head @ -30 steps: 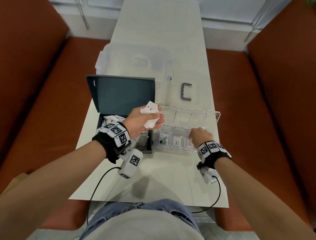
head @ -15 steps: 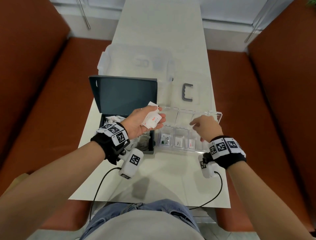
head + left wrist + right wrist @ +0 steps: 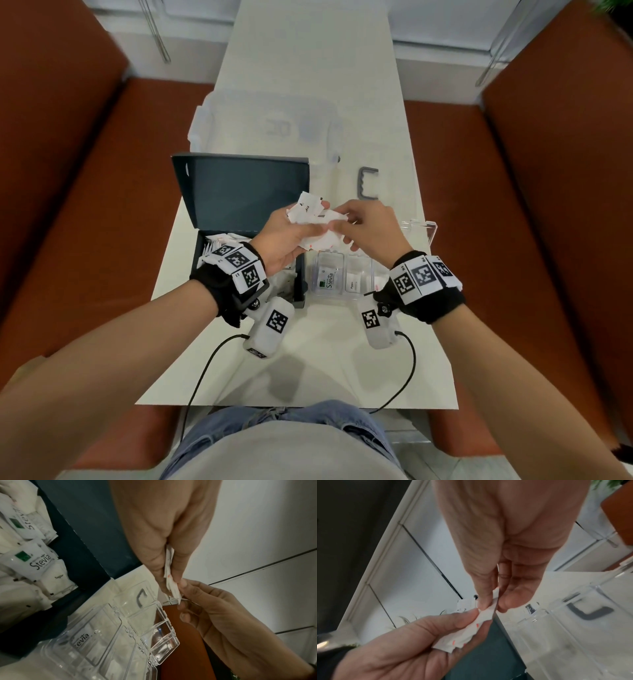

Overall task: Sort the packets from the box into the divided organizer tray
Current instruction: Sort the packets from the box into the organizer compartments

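Left hand [image 3: 286, 236] grips packet bunch [image 3: 317, 226]; right hand [image 3: 370, 228] pinches one packet's edge above organizer tray [image 3: 430, 228].

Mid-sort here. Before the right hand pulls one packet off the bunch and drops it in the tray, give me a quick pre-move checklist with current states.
1. Left hand holds the bunch of packets firmly: ok, fingers curled round it.
2. Right hand has a grip on a single packet: cannot tell; thumb and finger pinch a packet edge, but whether just one is unclear.
3. Packet type read: cannot tell; only red marks show.
4. Organizer tray open and reachable: ok, just below the hands.
5. Filled compartments known: ok, Stevia packet in the near-left one, another packet beside it.
6. Box open, packets left inside: ok.
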